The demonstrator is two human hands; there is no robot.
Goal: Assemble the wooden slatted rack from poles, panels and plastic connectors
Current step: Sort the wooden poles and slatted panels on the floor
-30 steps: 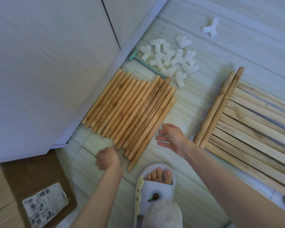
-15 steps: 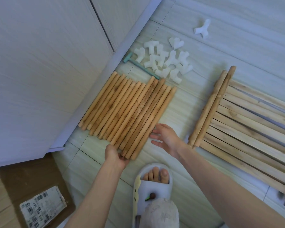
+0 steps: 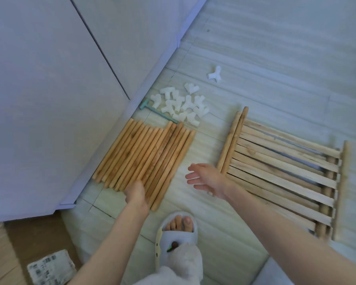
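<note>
Home floor (image 3: pixel 275 58), slippered foot (image 3: pixel 178 229), cabinet (image 3: pixel 49 79)

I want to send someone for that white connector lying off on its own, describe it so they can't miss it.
Start at the slatted panel on the floor, then look past its far-left corner to the heap of white connectors near the cabinet base. The lone connector lies beyond that heap, alone on bare tile, touching nothing.

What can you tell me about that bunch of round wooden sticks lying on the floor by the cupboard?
The wooden poles are round, light-brown dowels, more than a dozen, lying flat side by side in one tight row on the pale floor. They run diagonally, alongside the base of the white cabinet. Their ends are roughly, not perfectly, aligned. The left hand rests on their near ends. At the far ends lies a small green tool, with the pile of white plastic connectors just beyond.
</note>
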